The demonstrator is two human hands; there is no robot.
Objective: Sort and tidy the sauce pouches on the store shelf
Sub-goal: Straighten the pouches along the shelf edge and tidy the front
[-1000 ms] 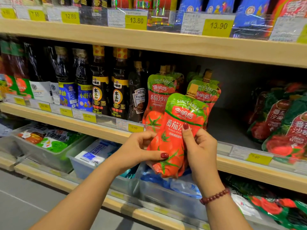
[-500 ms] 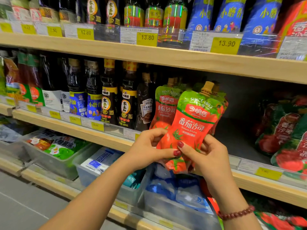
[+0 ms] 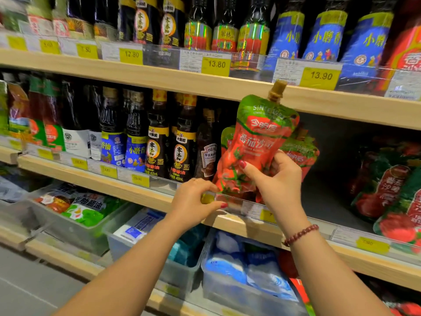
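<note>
Your right hand [image 3: 276, 179], fingers clamped on the upright tomato sauce pouch [image 3: 257, 142] above the middle shelf [image 3: 136, 190] edge, your left hand [image 3: 196, 201] at eight o'clock of it, fingers pinching the clear price rail [image 3: 230, 199], more pouches [image 3: 300, 151] behind at three o'clock.

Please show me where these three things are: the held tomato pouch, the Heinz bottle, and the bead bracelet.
Tomato pouch [image 3: 259, 142]: head view, on its red front label.
Heinz bottle [image 3: 207, 153]: head view, on its white label.
Bead bracelet [image 3: 300, 234]: head view, on the beads at the right wrist.
</note>
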